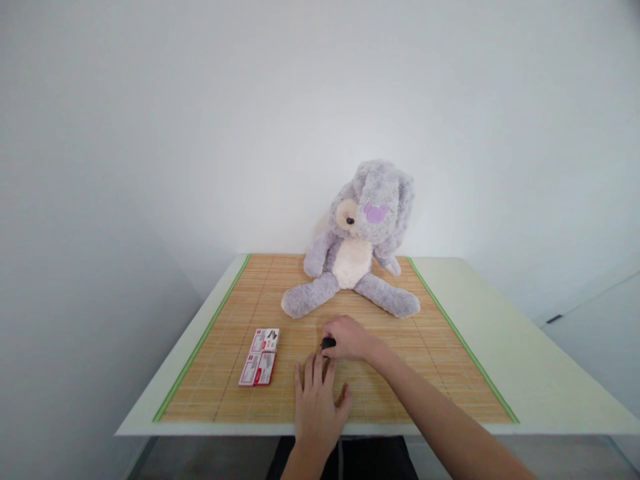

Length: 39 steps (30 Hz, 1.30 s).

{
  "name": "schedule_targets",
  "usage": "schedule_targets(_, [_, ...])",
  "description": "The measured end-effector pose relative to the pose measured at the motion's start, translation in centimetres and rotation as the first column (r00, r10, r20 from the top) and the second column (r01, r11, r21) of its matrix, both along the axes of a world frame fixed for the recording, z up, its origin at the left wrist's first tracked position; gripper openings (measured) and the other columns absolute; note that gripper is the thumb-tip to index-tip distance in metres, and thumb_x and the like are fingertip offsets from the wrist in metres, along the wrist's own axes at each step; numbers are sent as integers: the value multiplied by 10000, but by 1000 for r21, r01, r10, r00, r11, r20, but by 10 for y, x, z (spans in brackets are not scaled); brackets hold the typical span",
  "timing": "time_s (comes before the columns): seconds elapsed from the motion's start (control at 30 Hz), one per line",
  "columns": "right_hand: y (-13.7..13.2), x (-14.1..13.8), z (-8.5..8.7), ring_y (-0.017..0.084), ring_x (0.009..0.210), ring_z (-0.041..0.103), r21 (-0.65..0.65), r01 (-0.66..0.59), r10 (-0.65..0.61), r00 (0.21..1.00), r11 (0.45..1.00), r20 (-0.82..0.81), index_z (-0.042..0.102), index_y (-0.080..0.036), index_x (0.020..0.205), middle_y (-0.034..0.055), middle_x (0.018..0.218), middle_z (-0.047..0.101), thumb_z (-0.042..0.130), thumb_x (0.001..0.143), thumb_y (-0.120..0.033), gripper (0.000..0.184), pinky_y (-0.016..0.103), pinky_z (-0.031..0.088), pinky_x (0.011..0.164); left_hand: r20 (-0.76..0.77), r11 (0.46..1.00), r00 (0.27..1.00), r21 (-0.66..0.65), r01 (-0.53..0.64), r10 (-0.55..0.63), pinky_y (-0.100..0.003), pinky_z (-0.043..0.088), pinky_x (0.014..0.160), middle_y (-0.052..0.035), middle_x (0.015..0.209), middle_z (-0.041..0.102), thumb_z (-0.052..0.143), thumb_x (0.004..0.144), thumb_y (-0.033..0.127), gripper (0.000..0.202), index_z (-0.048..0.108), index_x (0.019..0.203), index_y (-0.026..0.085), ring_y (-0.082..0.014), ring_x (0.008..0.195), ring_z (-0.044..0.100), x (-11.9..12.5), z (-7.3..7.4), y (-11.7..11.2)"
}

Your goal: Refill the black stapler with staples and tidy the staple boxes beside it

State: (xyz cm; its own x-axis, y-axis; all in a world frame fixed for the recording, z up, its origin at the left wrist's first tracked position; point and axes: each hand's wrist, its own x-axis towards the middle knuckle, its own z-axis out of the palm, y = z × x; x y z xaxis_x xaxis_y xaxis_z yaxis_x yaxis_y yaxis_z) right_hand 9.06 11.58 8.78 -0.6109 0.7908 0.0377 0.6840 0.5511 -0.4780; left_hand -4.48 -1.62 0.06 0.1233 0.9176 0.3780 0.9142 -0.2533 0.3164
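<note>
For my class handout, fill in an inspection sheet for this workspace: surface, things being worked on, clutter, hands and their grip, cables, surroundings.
Surface: pale table with a slatted mat edged in green.
Job's things: small black object, mostly hidden, too small to identify.
Clutter: red-and-white boxes together on the mat's left; grey plush toy seated towards the back.
Hands: right hand has a grip on the black object; left hand is spread palm down, fingertips close to it.
Cables: none certain; a grey strip below the table edge is unclear.
Surroundings: pale wall behind.
</note>
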Motion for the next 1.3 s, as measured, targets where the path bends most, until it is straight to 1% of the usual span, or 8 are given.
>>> schedule_targets(0.2, [-11,40,38,227,960,631,55,12,-12,1000,998,8,718,-216,962,34,976,716,772,847,-411,234,314,462,862,24,1000,1000,17,-11,11,-593,228,1232,-82,1620,421,637,892,391,673,466,1538,316,-337,1451,398,-1,-1,0])
schedule_targets(0.33, [-38,92,44,196,876,625,-3,199,-198,972,980,-131,696,-231,1040,24,968,689,684,911,-414,224,301,488,773,27,1000,999,15,-17,16,-584,247,1228,-63,1639,394,629,900,393,660,467,1536,331,-331,1458,395,-2,1,0])
schedule_targets(0.4, [-52,117,30,194,851,632,-82,292,-303,930,953,-208,689,-238,1100,32,971,693,629,942,-429,255,306,509,733,27,1000,999,11,-18,18,-585,257,1224,-59,1641,389,626,902,381,663,458,1541,337,-332,1460,392,-2,2,0])
schedule_targets(0.53, [-75,151,-17,230,935,676,-242,447,-507,783,862,-361,677,-237,1216,78,1082,722,618,925,-504,399,367,568,784,31,1000,999,3,-17,16,-598,249,1225,-66,1643,384,618,906,365,665,448,1548,329,-333,1472,375,-1,3,0])
schedule_targets(0.73, [-86,153,-73,252,918,695,-392,520,-650,576,759,-495,680,-187,1275,99,1020,751,666,864,-618,595,417,581,832,55,1000,998,-11,-19,20,-588,266,1224,-65,1651,368,590,926,354,644,442,1552,324,-325,1479,372,-1,2,2])
schedule_targets(0.97, [-103,128,-95,249,902,686,-345,625,-683,449,701,-576,506,-188,1491,88,990,730,624,896,-642,758,424,558,879,71,998,996,31,46,-48,-501,354,1207,-45,1591,454,512,948,191,537,549,1469,312,-269,1457,415,-33,2,6])
schedule_targets(1.17, [-151,110,-114,204,792,621,-315,747,-745,340,585,-574,497,-211,1476,35,883,640,543,964,-608,650,340,519,780,18,937,942,104,-335,335,-625,395,1095,-166,1467,515,566,957,266,449,604,1401,214,-375,1329,463,-97,20,-1])
schedule_targets(1.3, [-175,89,-112,202,792,611,-396,700,-770,353,594,-531,564,-218,1403,27,855,624,540,968,-608,585,320,503,754,-54,945,945,86,-316,321,-631,412,1062,-144,1492,497,570,963,254,390,660,1343,267,-382,1307,468,-112,19,-8])
